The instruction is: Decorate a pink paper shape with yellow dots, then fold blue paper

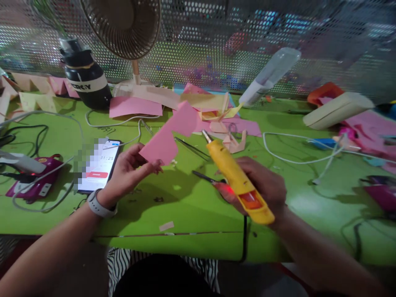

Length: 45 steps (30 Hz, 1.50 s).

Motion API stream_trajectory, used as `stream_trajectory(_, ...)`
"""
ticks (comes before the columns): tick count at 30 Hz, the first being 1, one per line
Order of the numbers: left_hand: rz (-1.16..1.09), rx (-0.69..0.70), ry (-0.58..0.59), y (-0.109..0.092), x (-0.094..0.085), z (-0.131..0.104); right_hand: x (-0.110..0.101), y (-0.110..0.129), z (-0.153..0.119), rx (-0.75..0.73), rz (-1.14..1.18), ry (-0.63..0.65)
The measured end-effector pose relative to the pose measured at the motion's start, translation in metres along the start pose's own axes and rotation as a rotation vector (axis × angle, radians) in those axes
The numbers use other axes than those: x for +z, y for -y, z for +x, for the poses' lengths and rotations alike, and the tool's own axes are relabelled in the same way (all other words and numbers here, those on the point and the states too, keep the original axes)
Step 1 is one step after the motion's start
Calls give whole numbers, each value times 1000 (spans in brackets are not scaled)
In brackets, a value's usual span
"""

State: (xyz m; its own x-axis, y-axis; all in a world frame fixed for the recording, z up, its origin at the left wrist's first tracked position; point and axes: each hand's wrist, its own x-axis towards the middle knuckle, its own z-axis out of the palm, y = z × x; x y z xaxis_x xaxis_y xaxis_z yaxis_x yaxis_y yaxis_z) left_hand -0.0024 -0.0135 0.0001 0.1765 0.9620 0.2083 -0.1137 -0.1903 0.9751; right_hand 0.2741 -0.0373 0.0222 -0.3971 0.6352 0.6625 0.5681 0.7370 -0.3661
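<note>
Between the thumb and fingers of my left hand (pixel 131 169) is a pink piece of cut paper (pixel 168 138), raised over the table with a notch in its right edge. My right hand (pixel 262 181) is wrapped around a yellow hot glue gun (pixel 236 175). Its metal nozzle points up and left toward the paper, apart from it. A red light glows near the trigger side. Dark scissors (pixel 202 176) show just left of the glue gun, their handles partly hidden by it and my right hand.
The green table (pixel 192 214) ends at a perforated metal screen. A phone (pixel 100 165) lies left, near a purple power strip (pixel 37 177) with cables. Behind stand a dark bottle (pixel 88 78), a fan (pixel 123 24) and a leaning clear bottle (pixel 272 74), among paper scraps (pixel 136 107).
</note>
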Motion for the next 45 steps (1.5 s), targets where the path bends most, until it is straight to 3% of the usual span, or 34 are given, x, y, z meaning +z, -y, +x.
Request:
stream_trajectory(2,-50,23,-96,0,-2,3,-8,-17,2,-37,-111,-25)
stream_trajectory(5,-59,53,-159,1,-3,6,-11,-53,0,-27,-236,76)
stream_trajectory(9,-15,57,-170,2,-2,7,-1,-104,-8,162,-356,275)
stream_trajectory(12,21,39,-179,2,-1,8,6,-121,-9,289,-408,410)
stream_trajectory(15,42,19,-181,2,-1,8,-1,-113,-4,335,-396,473)
stream_trajectory(20,67,-10,-186,1,-1,9,-34,-67,-5,240,-361,405)
stream_trajectory(24,68,-22,-173,1,1,9,-38,-42,-27,172,-363,687)
stream_trajectory(31,98,-8,-178,3,2,9,-25,-36,-41,141,-488,786)
stream_trajectory(39,72,18,-156,2,2,7,-31,-32,-30,200,-318,896)
stream_trajectory(41,65,17,-150,1,3,6,-31,-32,-24,200,-296,844)
stream_trajectory(45,61,36,-157,0,2,7,-17,-40,9,204,-392,547)
